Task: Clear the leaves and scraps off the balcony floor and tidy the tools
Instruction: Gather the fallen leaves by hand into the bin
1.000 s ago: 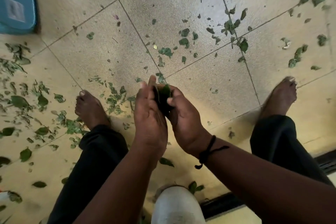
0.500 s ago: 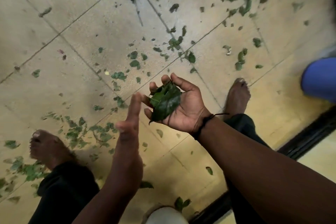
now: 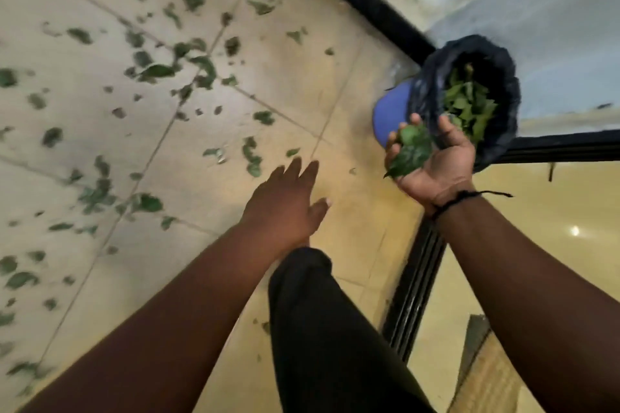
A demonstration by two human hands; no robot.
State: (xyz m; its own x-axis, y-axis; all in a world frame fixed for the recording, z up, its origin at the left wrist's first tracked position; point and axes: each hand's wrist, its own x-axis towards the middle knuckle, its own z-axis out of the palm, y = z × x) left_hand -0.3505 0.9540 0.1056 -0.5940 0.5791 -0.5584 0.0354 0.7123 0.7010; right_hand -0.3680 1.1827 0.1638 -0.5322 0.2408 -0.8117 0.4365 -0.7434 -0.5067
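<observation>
The right hand (image 3: 432, 161) is cupped palm up, fingers curled loosely around a handful of leaves (image 3: 411, 152), and now sits just beside the rim of the black bin bag (image 3: 500, 84), which already has green leaves in it. Half a second ago that same handful was held over the middle of the floor, so the person has swung toward the bag; the drop looks imminent. The left hand (image 3: 288, 204) has come away from the pile and hangs flat with fingers spread, carrying nothing. Beyond the hands, the tiled balcony floor (image 3: 302, 84) is still strewn with leaf scraps (image 3: 198, 67) toward its left side. The bag lines a blue bin (image 3: 392, 111) at the floor's far right edge, against a black door track (image 3: 416, 282).
</observation>
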